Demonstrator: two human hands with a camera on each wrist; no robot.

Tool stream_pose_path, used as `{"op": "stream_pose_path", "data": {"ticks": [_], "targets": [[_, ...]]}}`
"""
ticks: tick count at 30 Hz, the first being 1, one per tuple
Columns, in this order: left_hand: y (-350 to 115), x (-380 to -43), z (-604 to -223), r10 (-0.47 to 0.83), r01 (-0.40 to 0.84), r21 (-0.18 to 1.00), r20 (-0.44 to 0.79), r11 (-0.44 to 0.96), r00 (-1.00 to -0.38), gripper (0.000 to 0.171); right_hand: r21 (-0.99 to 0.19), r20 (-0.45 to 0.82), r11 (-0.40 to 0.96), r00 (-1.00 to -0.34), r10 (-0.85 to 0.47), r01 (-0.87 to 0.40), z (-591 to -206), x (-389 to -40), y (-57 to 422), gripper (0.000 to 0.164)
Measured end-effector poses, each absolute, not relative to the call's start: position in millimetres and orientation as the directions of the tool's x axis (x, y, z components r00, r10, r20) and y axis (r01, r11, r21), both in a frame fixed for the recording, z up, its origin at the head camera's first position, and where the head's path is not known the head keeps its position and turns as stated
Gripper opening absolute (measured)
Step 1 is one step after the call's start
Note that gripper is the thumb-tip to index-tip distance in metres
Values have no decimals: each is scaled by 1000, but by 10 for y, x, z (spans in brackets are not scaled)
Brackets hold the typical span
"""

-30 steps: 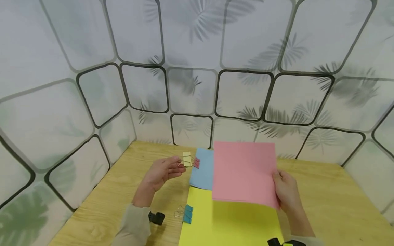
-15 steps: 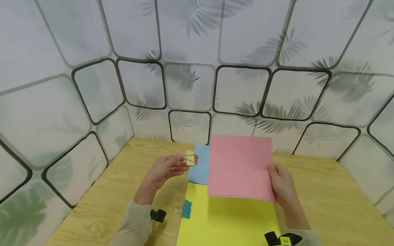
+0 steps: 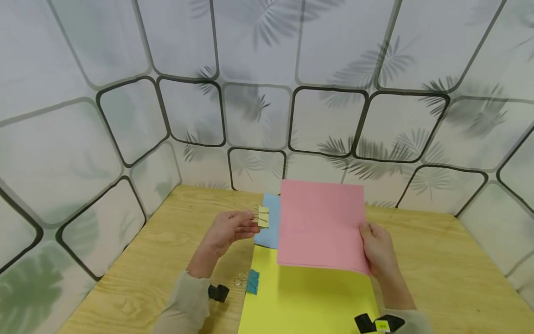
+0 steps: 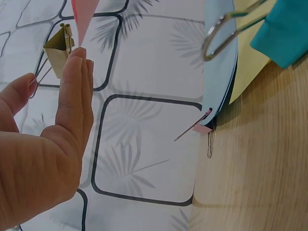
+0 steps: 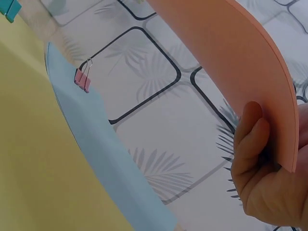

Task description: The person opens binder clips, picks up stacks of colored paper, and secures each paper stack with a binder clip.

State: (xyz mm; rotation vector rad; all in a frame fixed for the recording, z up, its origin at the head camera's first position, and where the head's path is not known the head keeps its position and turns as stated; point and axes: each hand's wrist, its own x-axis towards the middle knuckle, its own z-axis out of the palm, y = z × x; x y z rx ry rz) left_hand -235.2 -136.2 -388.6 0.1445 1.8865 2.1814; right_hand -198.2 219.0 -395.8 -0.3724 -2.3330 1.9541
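Observation:
My left hand (image 3: 227,232) pinches a yellow binder clip (image 3: 263,217) by its wire handles, thumb on one side and fingers on the other. In the head view the clip is just left of the pink paper stack (image 3: 321,225), with a narrow gap between them. My right hand (image 3: 379,250) grips that stack by its right edge, thumb on the front face and fingers behind. The stack is held up off the table and bends slightly in the right wrist view. Whether the clip's mouth is spread I cannot tell.
Under the pink stack lie yellow paper (image 3: 267,287) with a teal binder clip (image 3: 252,281) on its left edge, and blue paper (image 3: 271,232) behind. A pink binder clip (image 5: 82,80) sits on the blue paper's edge. Patterned curtain (image 3: 258,116) surrounds the wooden table (image 3: 167,260).
My left hand has moved right with the yellow clip, closer to the pink stack. My right hand has shifted the stack slightly left. The head view has tilted a little.

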Motion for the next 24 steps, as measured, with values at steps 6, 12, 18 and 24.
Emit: {"op": "stream_pose_path", "data": {"ticks": [6, 12, 18, 24], "targets": [[-1310, -2343, -3894, 251, -128, 981, -88, -148, -964, 40, -976, -61, 187, -965, 254, 111, -3969, -1997, 2139, 43], [-1274, -2317, -3886, 261, -122, 981, -79, -153, -962, 38, -974, -49, 205, -967, 248, 102, -3969, -1991, 2097, 43], [-1269, -2310, -3886, 267, -123, 977, -74, -173, -961, 39, -972, -59, 210, -973, 223, 107, -3964, -1975, 2078, 47], [-1267, -2328, -3901, 274, -128, 975, -75, -183, -959, 41, -971, -70, 209, -975, 212, 115, -3969, -1984, 2083, 48]]}}
